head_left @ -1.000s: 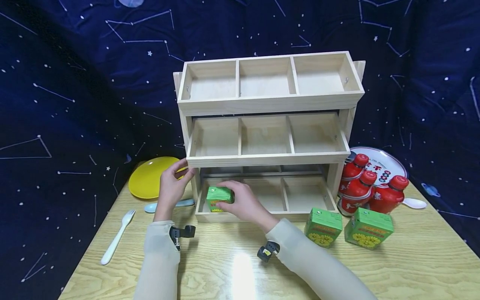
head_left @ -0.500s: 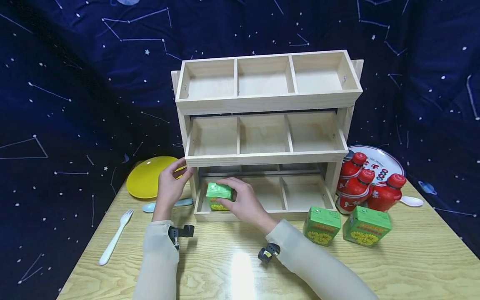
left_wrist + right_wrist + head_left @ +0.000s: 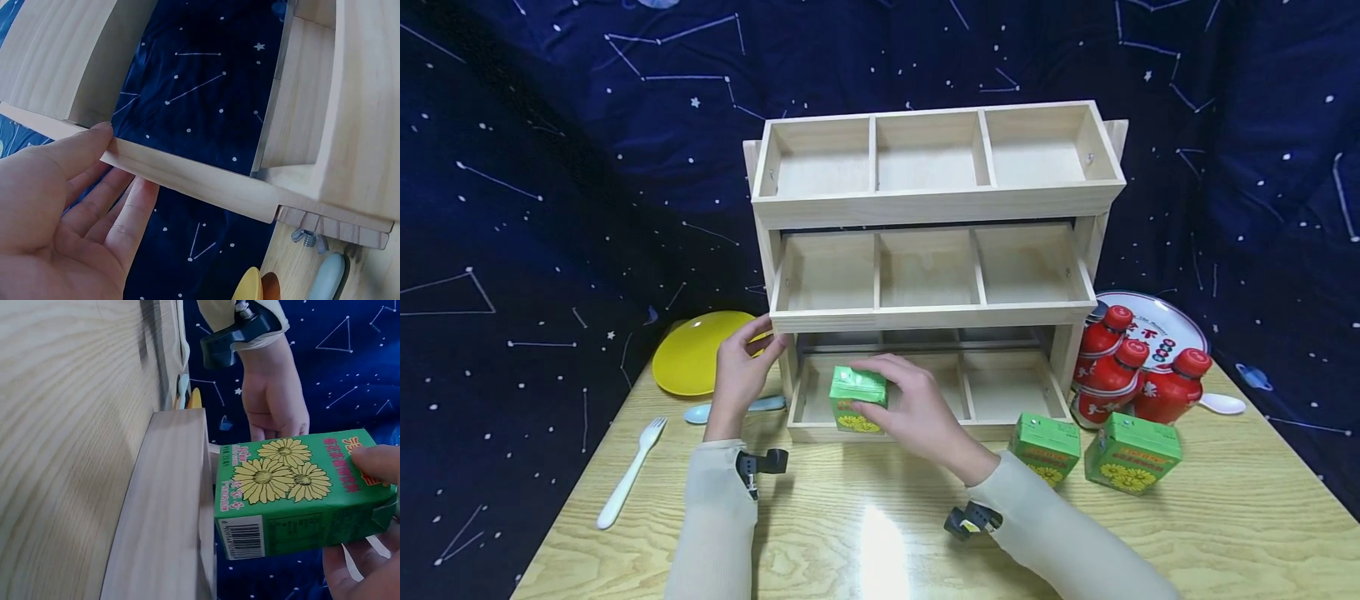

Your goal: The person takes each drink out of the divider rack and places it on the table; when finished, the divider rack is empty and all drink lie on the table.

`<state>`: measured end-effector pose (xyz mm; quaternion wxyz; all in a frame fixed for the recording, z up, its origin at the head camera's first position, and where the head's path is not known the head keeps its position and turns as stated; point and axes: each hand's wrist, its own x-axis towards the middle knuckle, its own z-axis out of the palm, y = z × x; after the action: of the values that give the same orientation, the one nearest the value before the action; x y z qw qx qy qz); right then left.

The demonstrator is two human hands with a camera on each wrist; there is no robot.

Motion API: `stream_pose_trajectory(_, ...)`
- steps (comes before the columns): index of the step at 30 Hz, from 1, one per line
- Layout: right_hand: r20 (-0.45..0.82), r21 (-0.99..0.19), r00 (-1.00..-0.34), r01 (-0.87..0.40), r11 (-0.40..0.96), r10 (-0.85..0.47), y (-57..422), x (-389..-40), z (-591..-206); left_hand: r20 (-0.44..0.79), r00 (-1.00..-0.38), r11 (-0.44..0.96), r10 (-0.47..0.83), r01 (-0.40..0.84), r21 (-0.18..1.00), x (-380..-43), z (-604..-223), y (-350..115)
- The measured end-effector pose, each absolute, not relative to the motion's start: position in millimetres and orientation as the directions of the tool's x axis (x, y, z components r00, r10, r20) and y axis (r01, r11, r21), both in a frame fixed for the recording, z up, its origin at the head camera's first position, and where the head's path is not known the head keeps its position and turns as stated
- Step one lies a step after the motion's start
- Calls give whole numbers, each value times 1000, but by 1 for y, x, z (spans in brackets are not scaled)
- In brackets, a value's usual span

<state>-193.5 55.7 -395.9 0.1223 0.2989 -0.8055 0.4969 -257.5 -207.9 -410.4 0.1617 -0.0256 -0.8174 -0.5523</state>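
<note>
My right hand grips a green drink carton with yellow flowers, thumb on one side and fingers on the other. The carton hangs upright over the front board of the wooden rack's bottom tier, near its left compartment. In the right wrist view, the carton's flowers and barcode face the camera, beside the wooden board. My left hand holds the rack's left upright, pinched between thumb and fingers, just below the middle tier.
Two green cartons stand at the rack's front right. Red bottles, a white plate and a white spoon are beyond. At left lie a yellow plate, a blue-handled utensil and a white fork.
My right hand has moved right and slightly toward me, drawing the carton from inside the bottom left compartment to over its front board. The left hand stays on the upright.
</note>
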Motion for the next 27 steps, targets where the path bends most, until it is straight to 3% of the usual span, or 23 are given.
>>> stream_pose_trajectory(27,404,-683,-830,-553,477,-385,141,-141,-412,280,-949,395,-146,204,896,-259,-412,-209)
